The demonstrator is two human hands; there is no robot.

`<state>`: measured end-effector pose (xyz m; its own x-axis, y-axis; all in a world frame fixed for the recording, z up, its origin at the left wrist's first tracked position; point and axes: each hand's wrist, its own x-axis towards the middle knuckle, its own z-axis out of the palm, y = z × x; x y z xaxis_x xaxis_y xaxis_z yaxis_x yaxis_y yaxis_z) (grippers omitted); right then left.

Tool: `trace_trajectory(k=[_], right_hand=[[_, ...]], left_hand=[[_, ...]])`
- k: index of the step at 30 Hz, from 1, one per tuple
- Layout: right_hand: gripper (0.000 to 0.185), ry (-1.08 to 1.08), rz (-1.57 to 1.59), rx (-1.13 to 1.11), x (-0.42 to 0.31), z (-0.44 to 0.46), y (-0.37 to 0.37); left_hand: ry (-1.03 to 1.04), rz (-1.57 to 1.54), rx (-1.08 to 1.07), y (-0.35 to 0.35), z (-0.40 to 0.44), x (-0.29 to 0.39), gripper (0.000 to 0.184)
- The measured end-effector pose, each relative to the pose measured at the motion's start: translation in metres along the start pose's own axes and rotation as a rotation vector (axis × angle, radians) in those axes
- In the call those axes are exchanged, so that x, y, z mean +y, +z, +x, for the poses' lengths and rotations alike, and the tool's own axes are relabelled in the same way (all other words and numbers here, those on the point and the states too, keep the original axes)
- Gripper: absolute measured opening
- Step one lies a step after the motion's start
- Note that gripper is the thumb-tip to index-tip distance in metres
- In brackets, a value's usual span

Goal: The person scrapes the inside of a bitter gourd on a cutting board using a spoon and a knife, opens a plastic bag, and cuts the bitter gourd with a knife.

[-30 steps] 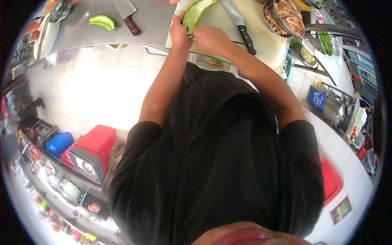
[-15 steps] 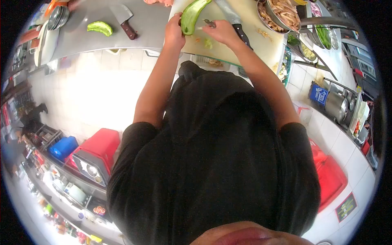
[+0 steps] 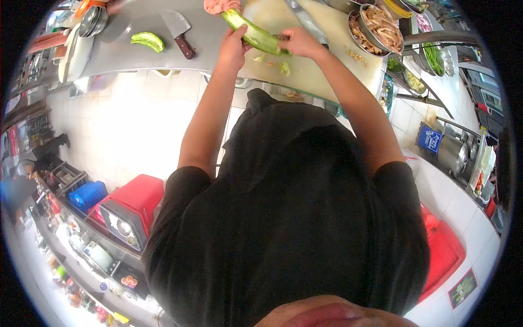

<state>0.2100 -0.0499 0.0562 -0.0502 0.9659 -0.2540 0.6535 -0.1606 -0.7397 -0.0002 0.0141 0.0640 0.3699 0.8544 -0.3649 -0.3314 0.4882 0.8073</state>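
A long green gourd [image 3: 256, 37] slants over the pale cutting board [image 3: 332, 68], its upper end near pink minced meat [image 3: 220, 5]. My left hand [image 3: 234, 48] is closed round its middle from the left. At the lower right end, my right hand [image 3: 299, 42] is closed on a small dark tool, mostly hidden by the fingers and pressed close to the gourd. Green scraps [image 3: 284, 68] lie on the board below. Behind my right hand, a large knife [image 3: 305, 20] rests on the board.
On the steel counter [image 3: 117, 52] at left lie a cleaver [image 3: 177, 24] and a curved green gourd piece [image 3: 147, 41]. Metal bowls of brownish strips [image 3: 381, 24] stand at the board's right. Small yellowish bits [image 3: 357, 56] lie nearby. Stacked bowls [image 3: 93, 22] are far left.
The gourd has tipped from near upright to a slant, its lower end swinging right. My right hand has brought the dark tool from beside the gourd onto its lower end.
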Motion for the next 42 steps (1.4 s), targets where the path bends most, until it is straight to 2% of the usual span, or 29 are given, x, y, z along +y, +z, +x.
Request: trace_trajectory(k=[2, 3, 6, 9, 12, 13, 16, 19, 24, 27, 31, 33, 35, 36, 37, 39, 42], right_hand=[[0.037, -0.024, -0.102, 0.169, -0.027, 0.000, -0.017], [0.030, -0.077, -0.086, 0.207, -0.036, 0.000, -0.021], [0.027, -0.100, -0.277, 0.220, -0.021, 0.006, -0.006], [0.030, 0.051, -0.270, 0.123, -0.029, -0.008, 0.003], [0.025, 0.135, -0.436, 0.146, 0.003, 0.008, 0.022], [0.026, 0.146, -0.435, 0.179, -0.012, 0.002, 0.017], [0.026, 0.170, -0.455, 0.242, -0.042, -0.005, 0.006], [0.025, 0.156, -0.495, 0.209, -0.055, 0.001, 0.007], [0.024, 0.055, -0.497, -0.017, -0.101, -0.014, 0.041], [0.026, 0.068, -0.479, 0.010, -0.097, -0.010, 0.037], [0.026, 0.169, -0.476, 0.214, -0.048, 0.001, 0.009], [0.025, 0.220, -0.522, 0.283, -0.049, 0.004, 0.008], [0.024, 0.174, -0.523, 0.264, -0.057, 0.003, 0.010], [0.024, 0.149, -0.524, 0.256, -0.065, 0.003, 0.010], [0.023, 0.127, -0.552, 0.171, -0.073, 0.000, 0.014], [0.023, 0.090, -0.608, 0.001, -0.089, -0.009, 0.024], [0.021, -0.025, -0.571, 0.092, -0.100, -0.022, 0.038]], left_hand=[[0.075, 0.002, 0.045, 0.006, -0.009, 0.016, 0.035], [0.108, -0.026, 0.060, 0.006, -0.011, 0.018, 0.035], [0.127, -0.107, 0.075, -0.002, -0.015, 0.012, 0.035], [0.050, -0.190, 0.023, -0.022, -0.022, -0.003, 0.030], [-0.035, -0.286, -0.087, -0.048, -0.029, -0.011, 0.037], [-0.005, -0.225, 0.003, -0.040, -0.042, -0.004, 0.047], [-0.190, -0.406, 0.011, -0.029, -0.068, 0.028, 0.057], [-0.187, -0.352, 0.075, -0.030, -0.066, 0.019, 0.062], [-0.106, -0.303, 0.037, -0.029, -0.067, 0.007, 0.055], [-0.075, -0.283, 0.047, -0.023, -0.072, 0.004, 0.051], [-0.135, -0.354, 0.001, -0.022, -0.073, -0.003, 0.047], [-0.029, -0.161, -0.004, -0.013, -0.074, -0.013, 0.045], [-0.045, -0.151, 0.051, -0.006, -0.074, -0.019, 0.043], [-0.107, -0.241, 0.102, -0.002, -0.069, -0.019, 0.043], [-0.174, -0.333, 0.153, 0.000, -0.065, -0.018, 0.043], [-0.152, -0.282, 0.166, 0.001, -0.060, -0.017, 0.042], [-0.162, -0.251, 0.152, 0.000, -0.057, -0.020, 0.043]])
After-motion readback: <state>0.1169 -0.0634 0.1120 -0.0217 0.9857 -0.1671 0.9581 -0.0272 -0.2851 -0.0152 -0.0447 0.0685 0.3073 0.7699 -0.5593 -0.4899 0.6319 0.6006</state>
